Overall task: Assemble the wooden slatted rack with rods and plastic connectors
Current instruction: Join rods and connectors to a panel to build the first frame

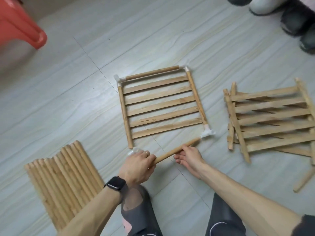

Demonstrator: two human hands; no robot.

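A person's left hand (138,166) curls round the near end of a wooden rod (168,155), fingers closed over it, just beside a white plastic connector (134,149) at the near left corner of the slatted panel (162,106). The right hand (189,159) pinches the rod further along. The rod's far end meets the near right connector (208,133). The panel lies flat on the floor (68,99), between a bundle of rods (63,176) and stacked panels (272,120).
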